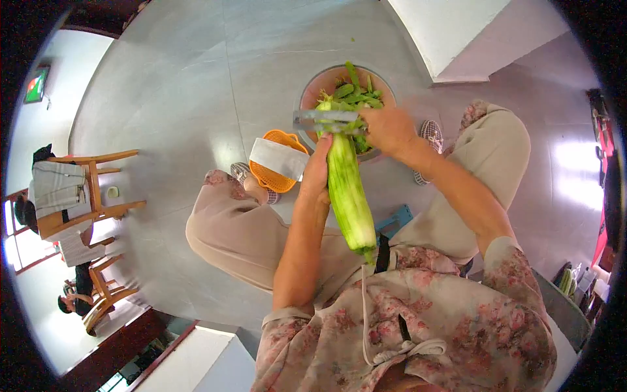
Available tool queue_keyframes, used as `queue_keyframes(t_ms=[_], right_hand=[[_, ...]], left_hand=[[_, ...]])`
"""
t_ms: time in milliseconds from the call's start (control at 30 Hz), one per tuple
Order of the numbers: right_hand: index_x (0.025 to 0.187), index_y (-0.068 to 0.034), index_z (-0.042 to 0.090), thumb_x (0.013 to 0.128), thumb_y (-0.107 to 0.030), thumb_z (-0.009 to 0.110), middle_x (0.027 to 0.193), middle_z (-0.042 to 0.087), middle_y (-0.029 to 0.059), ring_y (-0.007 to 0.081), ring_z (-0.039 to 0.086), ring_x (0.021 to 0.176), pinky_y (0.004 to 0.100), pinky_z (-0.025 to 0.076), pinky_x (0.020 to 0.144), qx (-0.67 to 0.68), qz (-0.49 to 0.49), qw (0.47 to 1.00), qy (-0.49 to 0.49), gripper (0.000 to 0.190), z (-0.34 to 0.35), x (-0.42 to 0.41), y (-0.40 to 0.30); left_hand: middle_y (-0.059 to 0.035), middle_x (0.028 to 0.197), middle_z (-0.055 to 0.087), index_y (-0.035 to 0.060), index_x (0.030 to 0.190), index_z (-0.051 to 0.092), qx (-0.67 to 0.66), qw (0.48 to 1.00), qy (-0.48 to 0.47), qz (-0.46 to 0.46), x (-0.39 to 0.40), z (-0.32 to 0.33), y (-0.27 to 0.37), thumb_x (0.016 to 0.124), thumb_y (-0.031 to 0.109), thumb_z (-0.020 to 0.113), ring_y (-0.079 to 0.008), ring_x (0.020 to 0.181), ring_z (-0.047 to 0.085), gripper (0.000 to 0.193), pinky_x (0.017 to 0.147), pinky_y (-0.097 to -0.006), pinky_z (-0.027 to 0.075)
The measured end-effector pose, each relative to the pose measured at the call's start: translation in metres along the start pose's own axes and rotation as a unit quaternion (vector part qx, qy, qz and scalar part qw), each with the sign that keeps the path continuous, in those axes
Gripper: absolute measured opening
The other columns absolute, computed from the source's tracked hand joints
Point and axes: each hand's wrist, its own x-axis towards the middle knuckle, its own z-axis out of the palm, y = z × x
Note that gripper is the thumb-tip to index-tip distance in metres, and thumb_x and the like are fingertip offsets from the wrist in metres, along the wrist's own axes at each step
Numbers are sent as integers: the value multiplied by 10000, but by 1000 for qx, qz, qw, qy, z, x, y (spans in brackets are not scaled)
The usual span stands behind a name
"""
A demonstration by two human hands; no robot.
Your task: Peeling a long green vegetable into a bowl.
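My left hand point(319, 159) grips a long, partly peeled green luffa gourd point(349, 188) around its upper part. The gourd slants from above a round basin point(309, 93) toward my lap, its stem end nearest me. My right hand point(389, 128) is closed on a grey bladed tool point(325, 116), which lies across the gourd just beyond my left hand. Motion blurs this tool, so I cannot tell whether it is a peeler or a knife. Green peel strips point(360, 95) fill much of the basin, and some stick up past its rim.
An orange plastic basket point(274, 182) stands left of the basin, with a flat whitish rectangular piece point(279, 158) across it. Something blue point(396, 221) shows beneath me. Wooden chairs point(95, 183) and a seated person point(81, 296) are far left. A white pillar point(460, 39) rises beyond the basin.
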Motion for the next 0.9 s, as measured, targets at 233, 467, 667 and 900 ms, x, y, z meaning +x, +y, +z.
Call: queue_keyframes(t_ms=[233,467,667,900], right_hand=[[887,-93,612,710,-152,628,725,641,156,343,636,679,464,499,590,-23,2,998,53,187,26,10,21],[885,-82,662,788,-160,555,753,655,178,340,658,725,476,517,627,-28,25,999,22,165,33,20,31],[888,1,652,765,-165,587,797,655,211,365,653,750,469,520,669,-17,72,997,-28,216,41,35,77],[913,-55,656,773,-230,619,761,628,220,388,621,728,479,490,659,75,108,990,-45,227,3,23,31]], left_hand=[[-82,797,599,55,1081,529,-10,999,29,-14,-5,8,-2,902,423,523,-191,660,601,410,535,-333,519],[-111,768,627,54,1022,564,-23,999,1,-44,2,-7,-8,860,520,524,-211,610,613,495,517,-336,520],[-96,755,608,42,1005,556,-33,999,-13,-37,-20,15,6,845,472,571,-206,602,602,459,514,-320,518],[-113,721,602,28,971,563,-57,998,0,-11,-15,10,13,836,591,483,-217,589,588,585,531,-320,500]])
